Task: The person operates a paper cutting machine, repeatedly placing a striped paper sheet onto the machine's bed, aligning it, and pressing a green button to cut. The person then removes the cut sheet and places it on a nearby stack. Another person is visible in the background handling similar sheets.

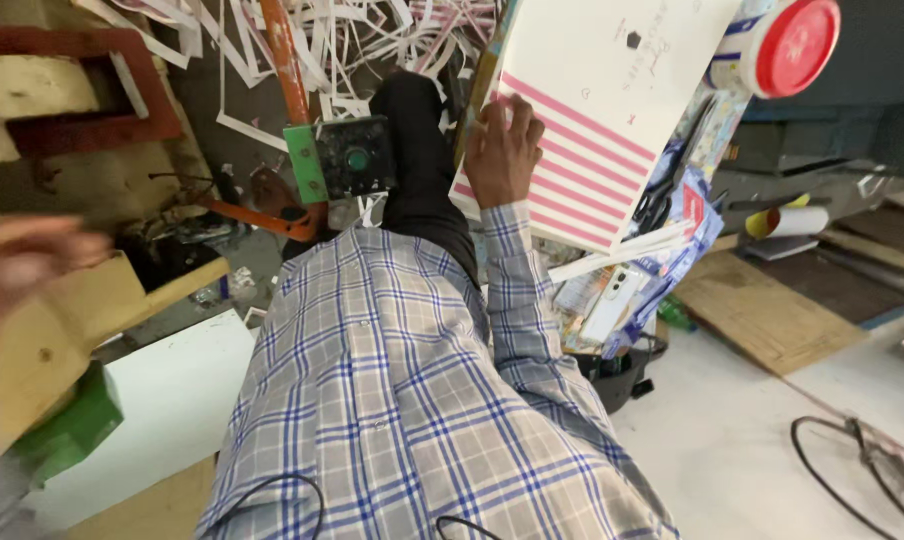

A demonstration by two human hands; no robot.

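My right hand (502,150) reaches forward out of a blue-and-white plaid sleeve. Its fingers curl over the near edge of a white sheet with pink stripes (597,120) and grip it. The sheet lies tilted on a heap of colourful printed packets (687,235). My left hand (17,270) is blurred at the left edge, fingers apart, holding nothing, just above a pale wooden block (42,340). My plaid shirt and dark trousers fill the middle of the view.
A white jar with a red lid (794,45) stands beyond the sheet. A black box with a green knob (357,158) sits on an orange bar (284,60). White paper strips (342,40) litter the floor. There is a white board (177,395), a wooden panel (772,310), a black cable (842,470).
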